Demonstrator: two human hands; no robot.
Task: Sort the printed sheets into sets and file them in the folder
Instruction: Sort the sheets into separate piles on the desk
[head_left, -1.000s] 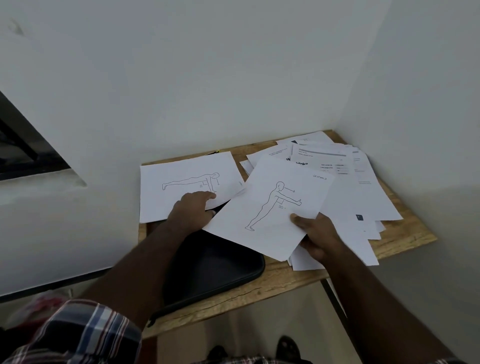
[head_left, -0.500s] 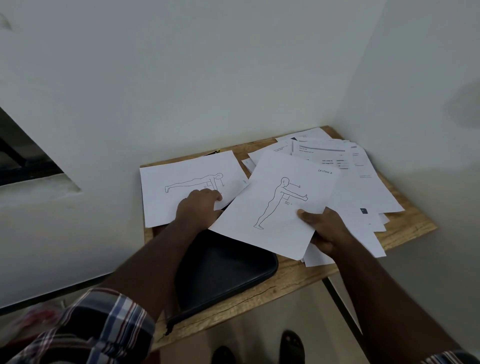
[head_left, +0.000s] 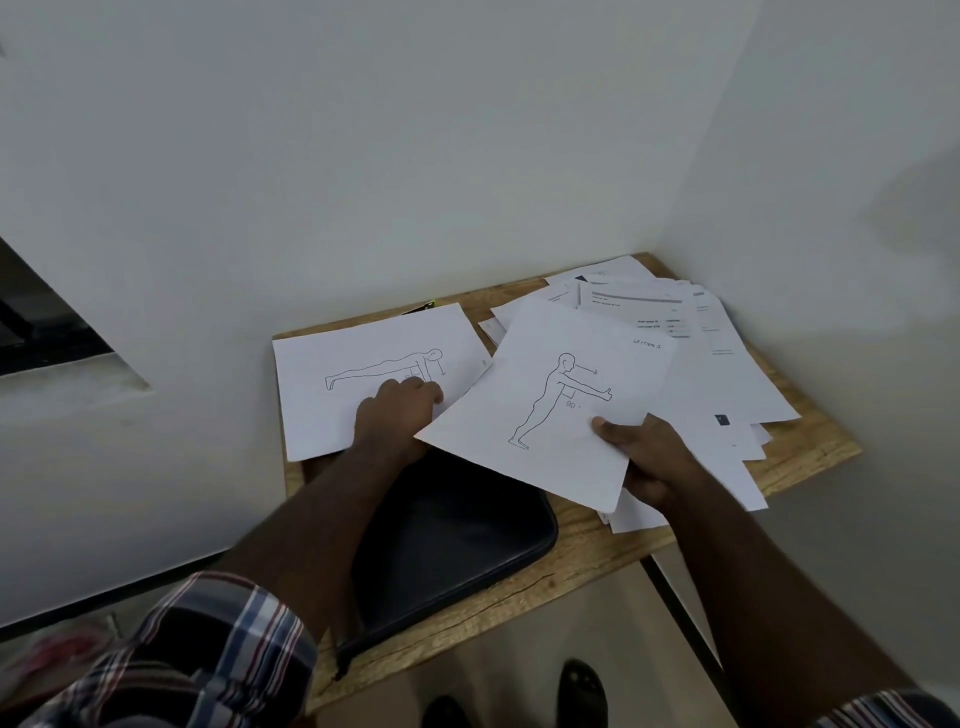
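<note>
The right hand (head_left: 649, 457) pinches the lower right corner of a sheet with a standing figure drawing (head_left: 550, 400), thumb on top, holding it tilted above the black folder (head_left: 457, 540) and the wooden tabletop (head_left: 810, 447). The left hand (head_left: 397, 415) rests with curled fingers on the plank-pose sheet (head_left: 358, 374), which lies flat at the tabletop's left rear; whether it pinches the paper I cannot tell. The held sheet's left corner almost reaches the left hand, so the matching figure sheet lies just leftward. To the right, beneath the right hand, the unsorted text sheets (head_left: 717, 374) lie fanned toward the corner. Probably the held sheet goes left onto its mate.
</note>
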